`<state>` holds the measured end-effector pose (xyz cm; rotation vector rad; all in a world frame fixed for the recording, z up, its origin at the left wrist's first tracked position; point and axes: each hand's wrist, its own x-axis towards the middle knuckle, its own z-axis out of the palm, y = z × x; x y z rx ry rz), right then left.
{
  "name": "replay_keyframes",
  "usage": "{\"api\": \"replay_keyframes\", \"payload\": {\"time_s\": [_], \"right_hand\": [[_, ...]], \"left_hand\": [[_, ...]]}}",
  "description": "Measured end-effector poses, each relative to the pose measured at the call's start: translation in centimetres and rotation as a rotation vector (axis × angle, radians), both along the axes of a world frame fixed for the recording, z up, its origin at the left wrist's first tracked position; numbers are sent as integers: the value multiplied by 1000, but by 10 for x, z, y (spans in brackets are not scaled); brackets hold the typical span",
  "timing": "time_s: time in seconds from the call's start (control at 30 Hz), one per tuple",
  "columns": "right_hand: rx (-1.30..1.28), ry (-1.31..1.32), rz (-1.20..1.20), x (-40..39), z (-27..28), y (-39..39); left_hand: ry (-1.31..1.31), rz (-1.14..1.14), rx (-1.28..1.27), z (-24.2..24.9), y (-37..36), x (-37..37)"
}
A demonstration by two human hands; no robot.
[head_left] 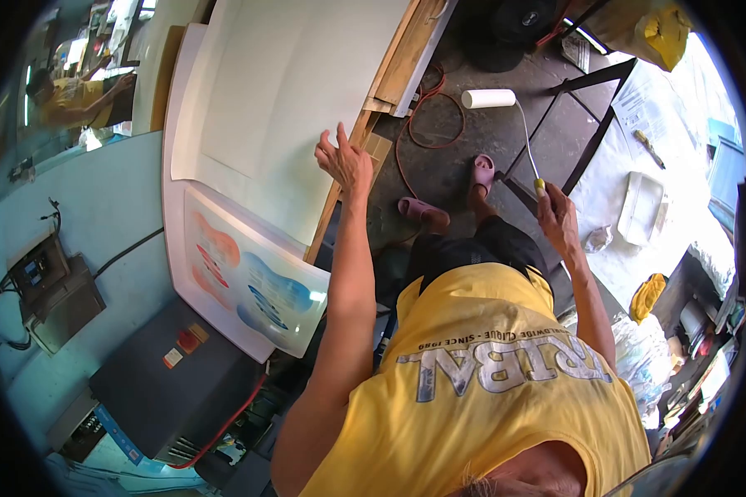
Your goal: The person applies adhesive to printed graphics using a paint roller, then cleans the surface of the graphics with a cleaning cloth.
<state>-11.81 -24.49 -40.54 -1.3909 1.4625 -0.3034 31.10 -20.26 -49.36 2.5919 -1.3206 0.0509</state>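
My right hand (559,217) is closed around the yellow handle of a paint roller (489,98). Its white sleeve points up and left over the floor on a thin bent wire frame. My left hand (346,163) has its fingers apart and holds nothing. It overlaps the wooden-framed edge of a large white sheet (282,99), with the fingertips over the sheet's right side. Below that sheet shows a printed sheet (257,273) with orange and blue oval shapes.
At the right, a covered table (613,178) bears a white paint tray (641,209) and a brush (649,147). A dark metal frame (593,149) stands beside my feet. An orange hose (435,142) loops across the floor. A black cabinet (170,381) stands lower left.
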Motion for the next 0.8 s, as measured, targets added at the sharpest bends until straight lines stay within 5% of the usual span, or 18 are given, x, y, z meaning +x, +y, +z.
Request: {"api": "replay_keyframes", "payload": {"time_s": [0.6,0.67,0.7,0.8], "right_hand": [[35,-62,-140,-44,-28,17],[5,-130,-236,-38,-32,26],[83,109,-187,-42,-33,29],[-35,-103,-228,-47,-17,30]], "left_hand": [[-126,69,227,-24,-33,23],[-162,-42,-80,-59,-26,51],[-115,-145,7,-59,-26,53],[85,-337,-119,10,-64,-31]]}}
